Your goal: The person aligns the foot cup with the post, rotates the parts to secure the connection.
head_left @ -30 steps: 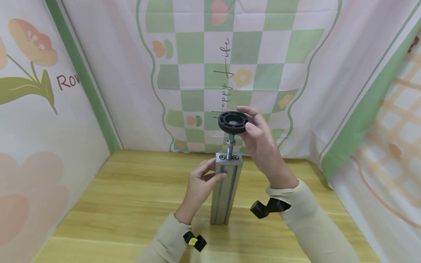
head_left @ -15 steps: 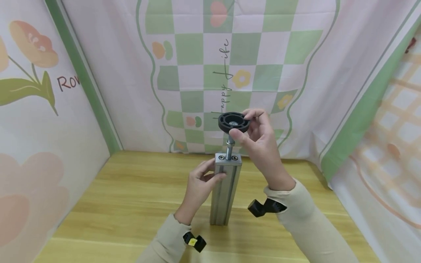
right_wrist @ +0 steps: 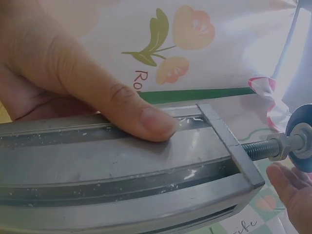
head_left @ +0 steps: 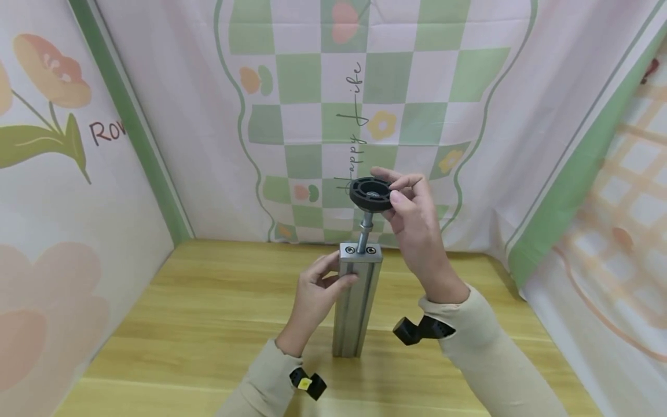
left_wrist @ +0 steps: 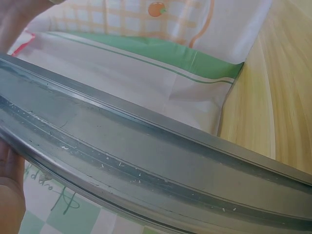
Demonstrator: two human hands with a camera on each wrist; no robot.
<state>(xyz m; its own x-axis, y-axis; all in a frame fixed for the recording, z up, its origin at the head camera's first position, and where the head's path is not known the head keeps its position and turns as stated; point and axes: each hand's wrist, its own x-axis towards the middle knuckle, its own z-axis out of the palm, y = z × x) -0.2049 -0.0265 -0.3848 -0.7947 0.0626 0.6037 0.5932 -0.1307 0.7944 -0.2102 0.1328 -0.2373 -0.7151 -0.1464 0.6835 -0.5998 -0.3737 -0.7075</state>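
Note:
A grey aluminium profile point(head_left: 356, 307) stands upright on the wooden table. My left hand point(head_left: 315, 289) grips its upper part, the thumb on the front face, as the right wrist view also shows. From the metal end plate point(head_left: 361, 251), with two screws in it, rises a threaded bolt point(right_wrist: 261, 149) carrying a nut point(head_left: 367, 226). A round black levelling foot point(head_left: 371, 197) tops the bolt, which leans slightly right. My right hand point(head_left: 417, 231) pinches the foot's right rim between thumb and fingers. In the left wrist view the profile point(left_wrist: 146, 141) fills the middle.
The wooden table point(head_left: 208, 324) spreads around the profile. A checkered printed curtain point(head_left: 297, 127) hangs behind it, with more printed cloth point(head_left: 140, 191) at the left and right. A black camera mount point(head_left: 424, 330) sits on the right wrist, another on the left.
My right thumb has moved from the foot's front edge to its right side, and the fingers have shifted along the rim. The foot and bolt now tilt a little right. My left hand stays put.

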